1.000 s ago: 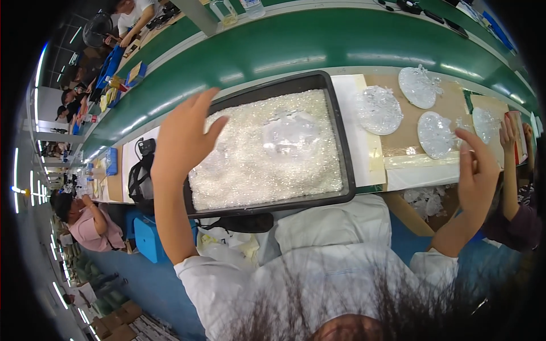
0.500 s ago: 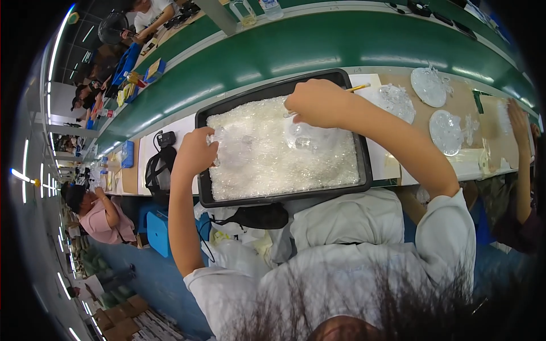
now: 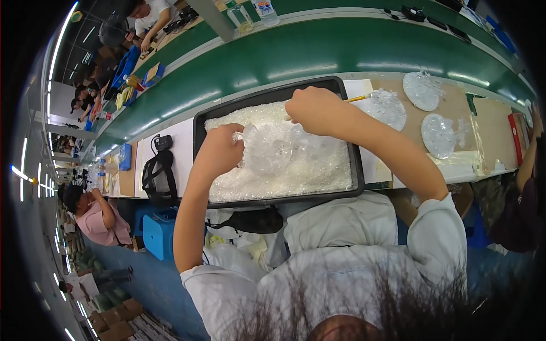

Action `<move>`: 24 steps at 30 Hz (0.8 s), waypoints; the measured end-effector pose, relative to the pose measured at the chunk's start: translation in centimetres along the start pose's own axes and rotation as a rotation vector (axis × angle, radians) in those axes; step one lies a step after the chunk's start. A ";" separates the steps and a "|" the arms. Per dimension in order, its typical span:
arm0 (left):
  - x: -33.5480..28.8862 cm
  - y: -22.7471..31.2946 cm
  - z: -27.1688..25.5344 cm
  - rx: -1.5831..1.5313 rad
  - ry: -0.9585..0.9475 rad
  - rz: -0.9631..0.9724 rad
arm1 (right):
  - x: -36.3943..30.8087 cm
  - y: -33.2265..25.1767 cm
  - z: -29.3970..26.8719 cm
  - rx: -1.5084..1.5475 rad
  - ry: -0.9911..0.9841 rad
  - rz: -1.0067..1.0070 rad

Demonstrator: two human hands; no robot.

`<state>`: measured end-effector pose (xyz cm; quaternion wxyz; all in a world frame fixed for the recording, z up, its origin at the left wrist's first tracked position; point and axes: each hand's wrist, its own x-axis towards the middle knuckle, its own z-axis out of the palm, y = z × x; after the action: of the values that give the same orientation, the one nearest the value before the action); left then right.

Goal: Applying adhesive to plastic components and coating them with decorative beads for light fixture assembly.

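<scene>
A black tray [image 3: 357,170] in front of me is filled with small, clear, glittering granules [image 3: 267,184]. My left hand [image 3: 222,150] is over its left half, fingers curled at the edge of a clear, glassy-looking piece [image 3: 273,149] that lies on the granules. My right hand [image 3: 310,109] is closed above the far right part of the tray; its fingertips point down beside the clear material, and what they grip is hidden. A thin yellow stick [image 3: 357,98] shows just behind my right wrist; whether the hand holds it I cannot tell.
Clear discs with ragged pieces on them [image 3: 424,91] lie on cardboard to the right, where another person's arm [image 3: 529,153] shows. A black strapped item [image 3: 159,176] lies left of the tray. Beyond runs a green surface [image 3: 318,48] with bottles [image 3: 266,12]. A blue stool [image 3: 161,233] stands below left.
My left hand has moved right from the tray's left rim to over the granules, at the clear piece. The right hand has stayed nearly in place. The view has shifted slightly.
</scene>
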<state>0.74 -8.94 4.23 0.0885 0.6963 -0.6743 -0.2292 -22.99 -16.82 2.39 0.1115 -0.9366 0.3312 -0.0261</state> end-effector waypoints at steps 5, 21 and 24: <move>-1.3 1.9 0.3 0.345 0.315 0.262 | 0.0 0.5 0.1 0.063 0.026 0.011; -5.4 2.0 7.2 1.066 0.770 0.818 | 0.7 2.3 0.1 0.281 0.009 0.080; -5.0 1.9 6.9 1.188 0.789 0.879 | 0.8 2.9 0.2 0.266 -0.010 0.063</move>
<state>-3.94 -2.87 0.01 0.0175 0.3299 -0.8126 0.4801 -24.09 -19.46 1.54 0.2370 -0.9029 0.3533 -0.0614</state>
